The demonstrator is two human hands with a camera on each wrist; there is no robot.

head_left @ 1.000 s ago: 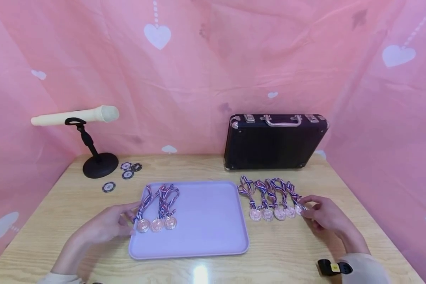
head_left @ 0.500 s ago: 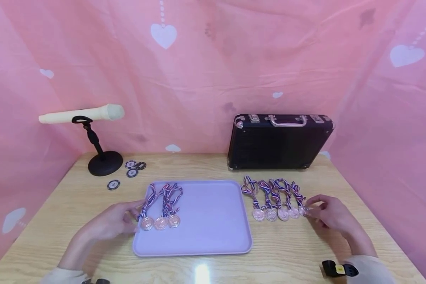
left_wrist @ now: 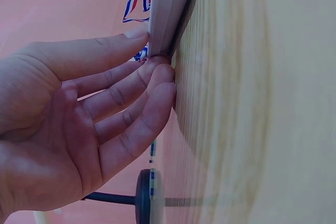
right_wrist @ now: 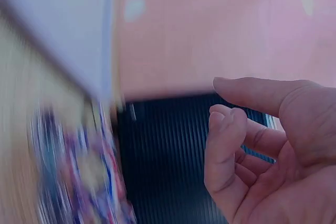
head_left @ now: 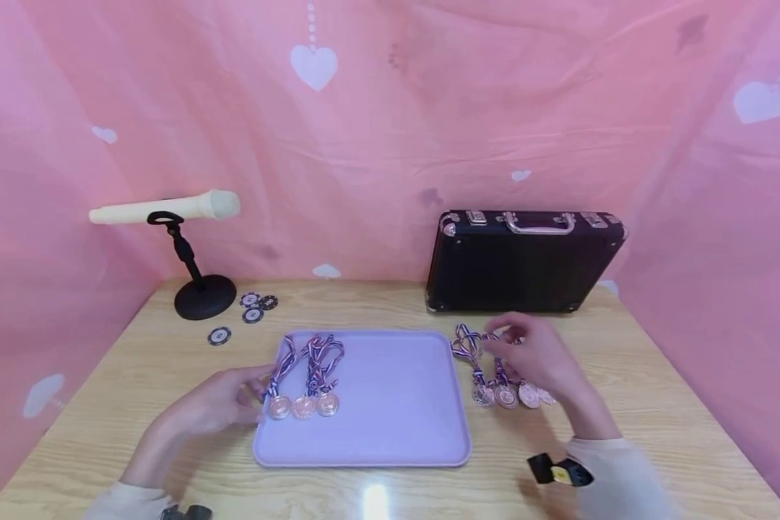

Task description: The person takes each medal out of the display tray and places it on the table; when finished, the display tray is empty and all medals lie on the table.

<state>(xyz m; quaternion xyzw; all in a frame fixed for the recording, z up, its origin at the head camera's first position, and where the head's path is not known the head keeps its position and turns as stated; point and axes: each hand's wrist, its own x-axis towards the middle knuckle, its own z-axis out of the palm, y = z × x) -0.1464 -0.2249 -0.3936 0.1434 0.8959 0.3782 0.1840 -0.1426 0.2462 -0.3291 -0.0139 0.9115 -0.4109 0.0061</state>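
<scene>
Three ribboned medals (head_left: 304, 406) lay on the lilac tray (head_left: 396, 404), whose left edge the left hand (head_left: 213, 403) touched with relaxed fingers, while the right hand (head_left: 539, 354), thumb parted and seemingly empty, hovered over more medals (head_left: 506, 396) on the table (head_left: 656, 404) beside the tray, apparently to pick one, which called for pinching a striped ribbon (head_left: 478, 374).

Counted: 7+ round metallic medals (head_left: 304, 407), 4 dark round chips (head_left: 219, 336), 1 lilac tray (head_left: 396, 397), 1 black case (head_left: 523, 267), 1 white microphone (head_left: 126, 213).
</scene>
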